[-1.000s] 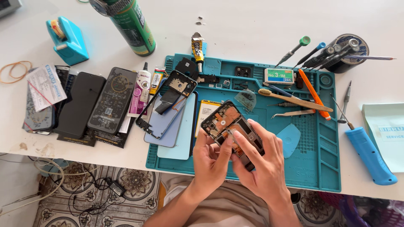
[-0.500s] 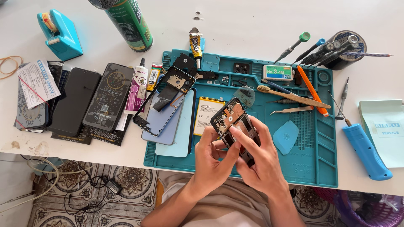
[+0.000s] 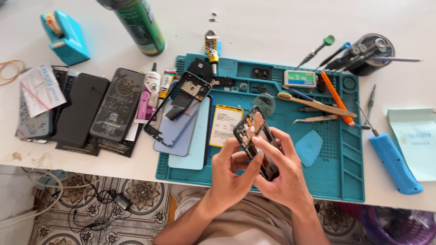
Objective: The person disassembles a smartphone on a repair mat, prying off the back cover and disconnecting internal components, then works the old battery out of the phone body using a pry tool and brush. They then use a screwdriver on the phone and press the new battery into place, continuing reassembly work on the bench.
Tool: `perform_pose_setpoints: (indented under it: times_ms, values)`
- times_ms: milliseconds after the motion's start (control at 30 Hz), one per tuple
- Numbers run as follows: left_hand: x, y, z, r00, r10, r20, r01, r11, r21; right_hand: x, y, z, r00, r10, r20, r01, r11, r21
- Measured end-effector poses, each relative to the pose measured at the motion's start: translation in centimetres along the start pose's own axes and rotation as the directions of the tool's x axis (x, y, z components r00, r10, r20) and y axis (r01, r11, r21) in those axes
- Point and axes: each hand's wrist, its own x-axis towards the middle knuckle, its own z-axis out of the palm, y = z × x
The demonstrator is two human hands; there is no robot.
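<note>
Holding the opened phone frame (image 3: pixel 257 142) above the near edge of the teal repair mat (image 3: pixel 349 181), I have both hands wrapped around it. My left hand (image 3: pixel 229 174) is closed on its lower side, thumb pressing up against the edge, and my right hand (image 3: pixel 284 174) grips it from the other side with the fingers (image 3: pixel 265 144) curled over the exposed board. The frame is tilted, and nothing supports it but my grip, so a slip could drop it onto the mat or off the table edge toward my lap. Pressing too hard with my thumbs risks bending the thin frame or cracking a part of the board, I judge. Bare fingertips on the circuitry could also tug a ribbon loose. Just beside my left hand lies the loose battery (image 3: pixel 225 124), and a jolt from my wrist could knock it. The blue plastic pick (image 3: pixel 309 147) sits near my right hand, the tweezers (image 3: pixel 313 119) beyond it; a careless reach could scatter them.
</note>
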Motion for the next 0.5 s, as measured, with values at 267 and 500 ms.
perform_pose_setpoints:
  times_ms: [267, 500]
  values:
    - [-0.44, 0.43, -0.44, 0.998, -0.067, -0.013, 0.067, 0.997, 0.042, -0.05, 0.00, 0.66, 0.998, -0.051, -0.040, 0.050, 0.999, -0.016]
    - [-0.72, 0.50, -0.83, 0.999, -0.026, 0.022, 0.026, 1.000, 0.000, -0.42, 0.34, 0.86, 0.997, -0.026, -0.071, 0.027, 1.000, 0.011]
